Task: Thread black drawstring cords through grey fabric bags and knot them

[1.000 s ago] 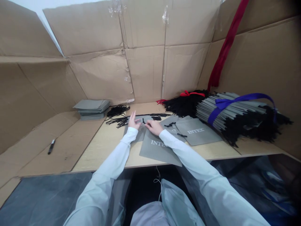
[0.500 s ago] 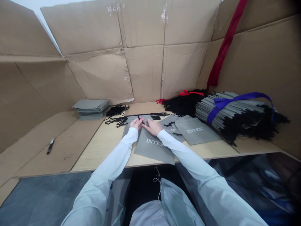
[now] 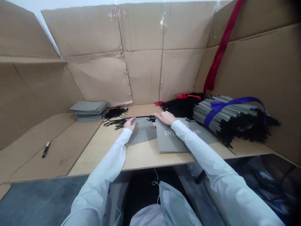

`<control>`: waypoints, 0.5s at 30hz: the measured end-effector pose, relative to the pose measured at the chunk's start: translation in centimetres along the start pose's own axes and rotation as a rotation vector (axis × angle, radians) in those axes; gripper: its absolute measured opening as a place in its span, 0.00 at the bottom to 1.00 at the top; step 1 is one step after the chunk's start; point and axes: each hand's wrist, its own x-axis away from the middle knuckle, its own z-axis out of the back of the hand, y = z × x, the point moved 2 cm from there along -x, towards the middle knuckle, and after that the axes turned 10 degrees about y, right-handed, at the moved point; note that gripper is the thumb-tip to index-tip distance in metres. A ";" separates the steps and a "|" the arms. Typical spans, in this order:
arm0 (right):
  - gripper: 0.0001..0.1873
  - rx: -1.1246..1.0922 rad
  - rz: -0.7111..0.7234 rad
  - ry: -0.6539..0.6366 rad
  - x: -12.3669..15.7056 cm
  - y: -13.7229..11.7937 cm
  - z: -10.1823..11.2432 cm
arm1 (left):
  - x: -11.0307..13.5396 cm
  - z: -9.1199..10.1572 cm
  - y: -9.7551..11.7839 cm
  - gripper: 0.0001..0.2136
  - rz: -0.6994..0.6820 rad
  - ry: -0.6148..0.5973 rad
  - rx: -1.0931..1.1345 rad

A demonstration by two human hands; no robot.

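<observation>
My right hand (image 3: 166,118) grips the top edge of a grey drawstring bag (image 3: 171,144) with white INTEX lettering. This bag overlaps another grey INTEX bag (image 3: 208,135) on the right. My left hand (image 3: 130,124) is closed at the upper left edge of a second grey bag (image 3: 143,131), which shows no lettering. Its fingertips are small in view, and the bag edge seems to lie between them. Black cords (image 3: 116,122) lie just behind and left of that hand.
A stack of grey pieces (image 3: 90,108) stands at the back left, beside a heap of black cord (image 3: 115,112). A marker (image 3: 46,150) lies on cardboard. At right are a bundle tied with purple ribbon (image 3: 219,106) and black cords tied in red (image 3: 183,102). Cardboard walls (image 3: 143,75) surround the table.
My hands have moved apart. The right hand has carried the lettered bag to the right, over the other bags. The left hand has let go of the black cord end, and the bag underneath is uncovered.
</observation>
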 end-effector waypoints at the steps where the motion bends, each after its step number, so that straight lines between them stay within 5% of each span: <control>1: 0.37 0.040 -0.045 0.012 -0.4 1.2 0.7 | -0.2 0.0 -0.5 0.15 -0.067 0.003 -0.159; 5: 0.29 0.145 -0.058 -0.015 -1.4 4.8 1.3 | -0.4 -0.5 -2.0 0.14 -0.231 -0.078 -0.604; 9: 0.18 0.202 0.047 -0.122 -1.3 6.7 -1.2 | -0.3 -1.1 -2.5 0.20 -0.265 -0.104 -0.770; 15: 0.15 0.037 0.234 -0.046 -2.1 4.1 -5.0 | -0.1 -1.0 -2.0 0.22 -0.313 -0.093 -0.827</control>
